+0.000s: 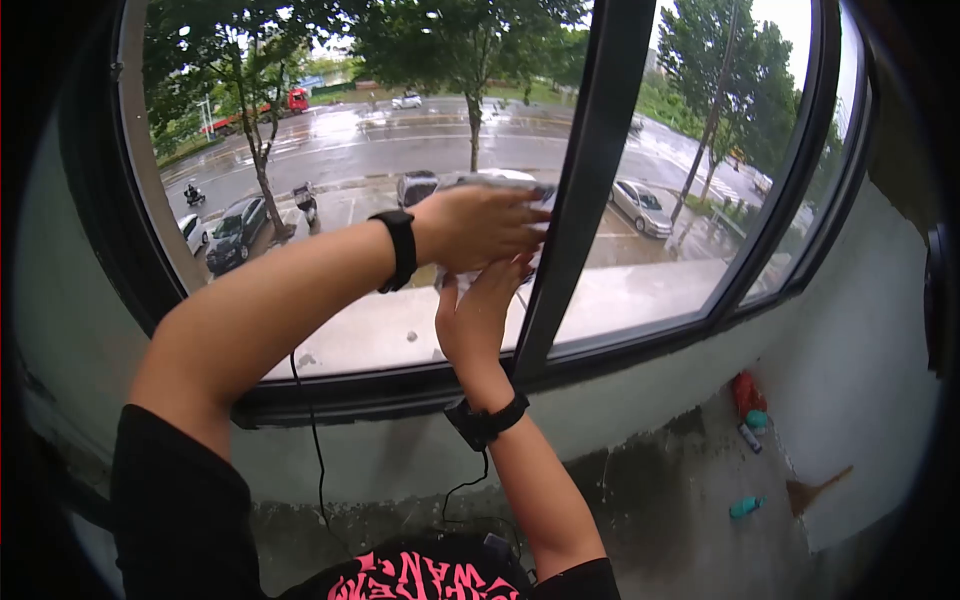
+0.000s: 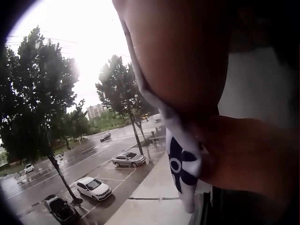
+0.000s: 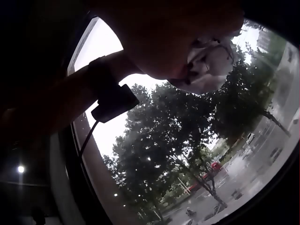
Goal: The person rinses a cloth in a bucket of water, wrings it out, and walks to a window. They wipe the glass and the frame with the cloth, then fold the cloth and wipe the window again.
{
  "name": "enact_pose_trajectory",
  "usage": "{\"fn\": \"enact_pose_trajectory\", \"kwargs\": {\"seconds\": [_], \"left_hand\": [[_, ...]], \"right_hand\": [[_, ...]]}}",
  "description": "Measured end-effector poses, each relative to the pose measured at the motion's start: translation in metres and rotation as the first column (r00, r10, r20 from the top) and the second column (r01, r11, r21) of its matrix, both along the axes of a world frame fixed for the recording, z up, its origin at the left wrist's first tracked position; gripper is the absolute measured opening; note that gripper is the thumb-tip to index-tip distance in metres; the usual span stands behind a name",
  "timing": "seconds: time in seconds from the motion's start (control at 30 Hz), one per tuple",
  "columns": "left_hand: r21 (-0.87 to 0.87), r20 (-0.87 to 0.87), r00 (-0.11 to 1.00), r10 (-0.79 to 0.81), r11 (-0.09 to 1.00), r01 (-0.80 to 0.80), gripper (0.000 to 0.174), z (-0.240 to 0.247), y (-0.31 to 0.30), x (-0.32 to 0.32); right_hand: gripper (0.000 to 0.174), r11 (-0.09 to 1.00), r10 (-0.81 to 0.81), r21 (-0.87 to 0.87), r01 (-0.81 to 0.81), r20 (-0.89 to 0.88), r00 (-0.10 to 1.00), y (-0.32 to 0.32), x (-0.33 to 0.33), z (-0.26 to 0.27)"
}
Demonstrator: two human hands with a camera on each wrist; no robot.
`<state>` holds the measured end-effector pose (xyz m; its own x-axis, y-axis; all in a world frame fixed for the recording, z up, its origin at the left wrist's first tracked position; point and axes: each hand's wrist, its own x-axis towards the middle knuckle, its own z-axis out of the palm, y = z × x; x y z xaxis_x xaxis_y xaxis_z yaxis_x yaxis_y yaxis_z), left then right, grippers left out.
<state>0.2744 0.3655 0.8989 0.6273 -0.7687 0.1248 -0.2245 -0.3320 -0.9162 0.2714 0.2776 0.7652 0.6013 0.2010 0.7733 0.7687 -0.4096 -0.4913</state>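
A white cloth with dark blue shapes (image 2: 183,164) lies against the window glass, mostly covered by both hands. The left hand (image 1: 485,228) is flat over it, its fingers pointing right towards the dark window post (image 1: 575,190). Just below, the right hand (image 1: 475,315) reaches upward, its fingertips partly under the left hand and its thumb apart, touching the cloth's lower part. Bunched folds of the cloth (image 3: 211,68) show beside the right hand (image 3: 164,37) in the right wrist view.
The lower window frame (image 1: 400,392) crosses below the hands, with a pale ledge (image 1: 400,335) outside. Black cables hang near the wrists. A bottle (image 1: 745,507), a broom (image 1: 820,490) and a red bag (image 1: 746,395) are at the lower right. Parked cars stand outside.
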Motion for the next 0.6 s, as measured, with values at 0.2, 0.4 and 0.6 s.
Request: {"fn": "enact_pose_trajectory", "kwargs": {"seconds": [0.2,0.4,0.6], "left_hand": [[0.019,-0.166,0.983,0.080,0.997,-0.077,0.057,-0.094,0.002,-0.014],[0.016,-0.084,0.979,0.187,0.982,-0.187,0.060,-0.135,0.003,-0.017],[0.002,0.084,0.985,0.150,0.989,-0.150,0.056,-0.068,0.012,-0.020]], "right_hand": [[0.070,0.951,0.209,-0.147,-0.273,-0.349,0.914,-0.075,-0.047,-0.046],[0.045,0.979,0.186,-0.032,-0.202,-0.271,0.945,-0.128,-0.063,-0.034],[0.036,0.974,0.218,-0.002,-0.225,-0.247,0.944,-0.139,-0.078,-0.011]]}}
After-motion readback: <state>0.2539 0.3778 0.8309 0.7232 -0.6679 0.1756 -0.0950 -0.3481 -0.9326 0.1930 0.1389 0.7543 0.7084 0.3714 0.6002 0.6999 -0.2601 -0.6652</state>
